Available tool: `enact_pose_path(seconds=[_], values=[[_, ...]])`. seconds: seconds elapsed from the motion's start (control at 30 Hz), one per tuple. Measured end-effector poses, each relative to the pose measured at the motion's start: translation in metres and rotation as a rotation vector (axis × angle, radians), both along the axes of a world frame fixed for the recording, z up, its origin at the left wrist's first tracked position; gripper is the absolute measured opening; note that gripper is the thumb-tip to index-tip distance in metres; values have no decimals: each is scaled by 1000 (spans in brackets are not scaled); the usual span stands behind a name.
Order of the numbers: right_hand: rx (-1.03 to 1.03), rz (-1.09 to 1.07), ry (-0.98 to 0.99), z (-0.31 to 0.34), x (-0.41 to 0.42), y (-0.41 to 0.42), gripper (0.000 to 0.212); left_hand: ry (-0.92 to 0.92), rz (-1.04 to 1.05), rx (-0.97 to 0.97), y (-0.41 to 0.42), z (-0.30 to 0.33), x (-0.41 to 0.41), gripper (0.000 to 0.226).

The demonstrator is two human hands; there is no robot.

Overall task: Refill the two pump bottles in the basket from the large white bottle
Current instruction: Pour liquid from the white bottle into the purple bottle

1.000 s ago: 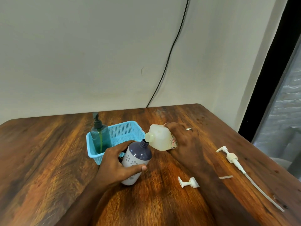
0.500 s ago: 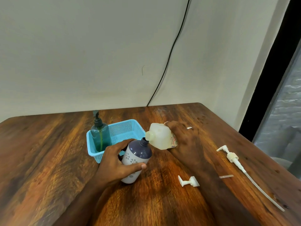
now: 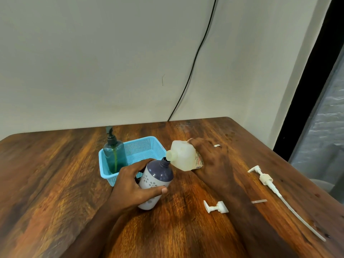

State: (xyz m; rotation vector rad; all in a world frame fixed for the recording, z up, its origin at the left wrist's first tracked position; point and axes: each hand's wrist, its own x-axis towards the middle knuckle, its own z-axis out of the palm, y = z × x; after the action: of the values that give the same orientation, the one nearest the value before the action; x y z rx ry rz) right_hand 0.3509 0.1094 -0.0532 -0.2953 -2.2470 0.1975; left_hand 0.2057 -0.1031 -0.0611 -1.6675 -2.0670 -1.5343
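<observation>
My left hand (image 3: pixel 130 185) grips a white pump bottle with a dark purple top (image 3: pixel 156 180), tilted on the table with its pump off and its neck open. My right hand (image 3: pixel 212 161) holds the large white bottle (image 3: pixel 183 157) tipped on its side, its open mouth right above the purple neck. A green pump bottle (image 3: pixel 113 155) with a dark pump stands in the left end of the blue basket (image 3: pixel 147 148), just behind my left hand.
A small white pump head (image 3: pixel 216 207) lies on the wooden table in front of my right forearm. A long white pump with its tube (image 3: pixel 270 183) lies at the right, next to a thin strip (image 3: pixel 259 201). A black cable (image 3: pixel 193 62) runs down the wall.
The large white bottle's mouth has shifted slightly left and up against the purple bottle's neck. Both hands keep their grips; the view has shifted a little.
</observation>
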Motion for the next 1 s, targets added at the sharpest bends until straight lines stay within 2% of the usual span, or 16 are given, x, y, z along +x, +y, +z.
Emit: enact_pose_path(seconds=[1.0], values=[[47, -21, 0, 1, 2, -2, 72, 13, -44, 5, -3, 2, -1, 61]])
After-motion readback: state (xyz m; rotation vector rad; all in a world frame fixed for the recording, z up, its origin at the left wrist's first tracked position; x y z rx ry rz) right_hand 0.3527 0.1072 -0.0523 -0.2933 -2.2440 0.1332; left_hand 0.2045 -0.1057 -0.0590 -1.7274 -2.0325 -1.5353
